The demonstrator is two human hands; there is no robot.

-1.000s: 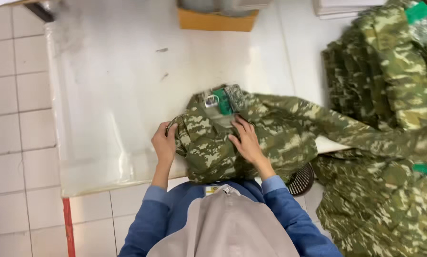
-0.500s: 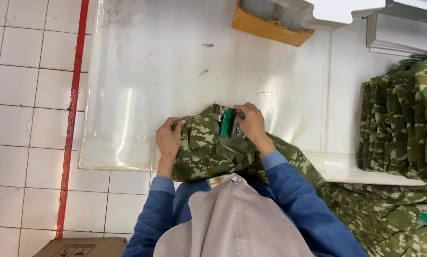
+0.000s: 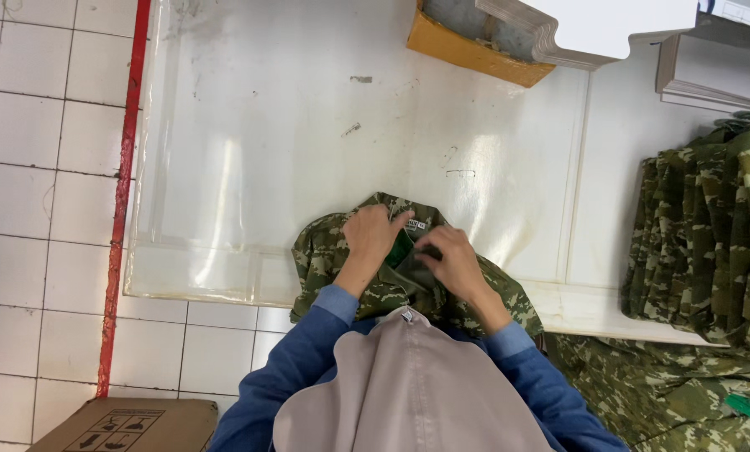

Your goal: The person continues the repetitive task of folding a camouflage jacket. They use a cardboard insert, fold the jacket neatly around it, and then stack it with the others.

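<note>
A green camouflage jacket (image 3: 325,251) lies bunched at the near edge of the white table (image 3: 308,125), partly hanging over it. My left hand (image 3: 373,236) grips the jacket's collar area near a small white label. My right hand (image 3: 450,264) pinches the fabric beside the green inner lining, close to the left hand. Both of my sleeves are blue. My head covering hides the lower part of the jacket.
A stack of folded camouflage garments (image 3: 709,243) sits at the right, with more camouflage cloth (image 3: 668,393) below it. A yellow-brown box (image 3: 467,50) and white boards (image 3: 609,29) stand at the back. A cardboard box (image 3: 124,425) rests on the tiled floor beside a red line (image 3: 122,192).
Both hands have come together at the collar in the jacket's middle. The jacket is more gathered, its long sleeve no longer spread to the right. The view shifted left.
</note>
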